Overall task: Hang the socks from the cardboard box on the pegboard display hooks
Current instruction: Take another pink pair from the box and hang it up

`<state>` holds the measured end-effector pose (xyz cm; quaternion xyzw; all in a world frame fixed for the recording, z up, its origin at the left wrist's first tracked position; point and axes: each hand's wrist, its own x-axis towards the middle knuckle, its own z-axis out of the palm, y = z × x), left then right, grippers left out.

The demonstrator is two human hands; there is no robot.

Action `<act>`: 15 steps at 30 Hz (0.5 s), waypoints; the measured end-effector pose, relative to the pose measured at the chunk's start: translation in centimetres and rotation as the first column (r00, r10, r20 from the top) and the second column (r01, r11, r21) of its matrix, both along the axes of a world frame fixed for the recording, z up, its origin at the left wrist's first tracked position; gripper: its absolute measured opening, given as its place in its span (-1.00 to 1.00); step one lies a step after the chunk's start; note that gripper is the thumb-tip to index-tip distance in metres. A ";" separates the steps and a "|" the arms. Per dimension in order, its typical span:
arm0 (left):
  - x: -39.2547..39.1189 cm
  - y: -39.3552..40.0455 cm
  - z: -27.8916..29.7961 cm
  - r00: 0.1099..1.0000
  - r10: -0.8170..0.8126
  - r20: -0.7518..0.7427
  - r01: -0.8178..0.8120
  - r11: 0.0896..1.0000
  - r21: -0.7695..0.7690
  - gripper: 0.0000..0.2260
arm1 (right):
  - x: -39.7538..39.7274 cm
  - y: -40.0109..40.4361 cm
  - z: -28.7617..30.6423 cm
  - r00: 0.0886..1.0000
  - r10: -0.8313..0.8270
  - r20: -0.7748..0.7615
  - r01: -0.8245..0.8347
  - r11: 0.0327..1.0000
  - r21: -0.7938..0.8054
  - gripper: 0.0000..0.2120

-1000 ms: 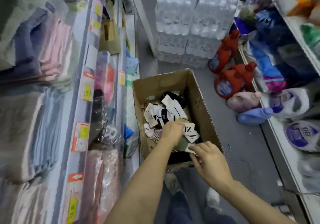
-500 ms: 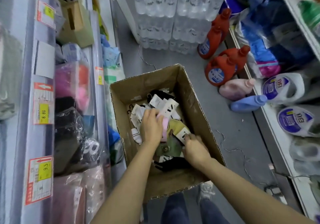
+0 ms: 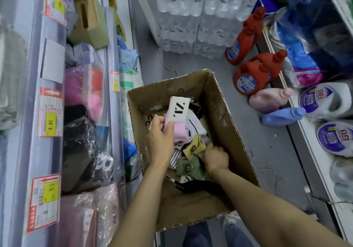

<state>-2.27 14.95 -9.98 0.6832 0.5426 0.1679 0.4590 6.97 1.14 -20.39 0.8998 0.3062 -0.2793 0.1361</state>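
An open cardboard box (image 3: pixel 225 113) stands on the grey floor with several pairs of socks inside. My left hand (image 3: pixel 159 141) holds a pink pair of socks (image 3: pixel 177 130) with a white card label, lifted above the pile. My right hand (image 3: pixel 216 156) is lower in the box, its fingers curled round a yellow pair of socks (image 3: pixel 195 146) with a bear patch. A green pair (image 3: pixel 186 167) and a black pair (image 3: pixel 194 185) lie beneath. No pegboard hooks are in view.
Shelves with bagged textiles and price tags (image 3: pixel 50 121) run along the left. Shrink-wrapped water bottle packs (image 3: pixel 198 17) stand behind the box. Red detergent jugs (image 3: pixel 252 78), a pink and a blue bottle (image 3: pixel 282 115) lie at the right shelf's foot.
My left hand has lifted the pink pair of socks out of the pile. My right hand has shifted right and closed on the yellow pair.
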 end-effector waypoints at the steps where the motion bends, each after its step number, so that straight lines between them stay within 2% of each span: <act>1: 0.0 -0.1 0.3 1.000 0.003 0.003 -0.003 1.000 -0.006 -0.94 | 0.0 -0.1 0.5 0.998 0.024 -0.054 -0.024 1.000 -0.010 -0.72; 3: -0.1 -0.2 1.1 1.000 0.013 0.012 -0.013 1.000 -0.003 -0.94 | 0.3 -0.1 1.6 0.994 0.008 -0.109 -0.002 0.999 0.054 -0.67; 7: -0.8 -0.4 3.1 0.994 0.081 0.072 -0.080 0.997 -0.014 -0.94 | 0.6 -0.5 4.7 0.962 -0.137 -0.237 0.196 0.950 0.243 -0.66; 12: -2.2 -0.5 5.4 0.901 0.288 0.323 -0.200 0.939 -0.280 -0.86 | 1.3 -0.5 9.8 0.902 -0.256 -0.348 0.414 0.742 0.528 -0.88; 15: -3.4 -1.2 7.1 0.857 0.348 0.381 -0.221 0.915 -0.338 -0.85 | 1.7 -0.4 12.1 0.918 -0.204 -0.341 0.378 0.710 0.594 -0.84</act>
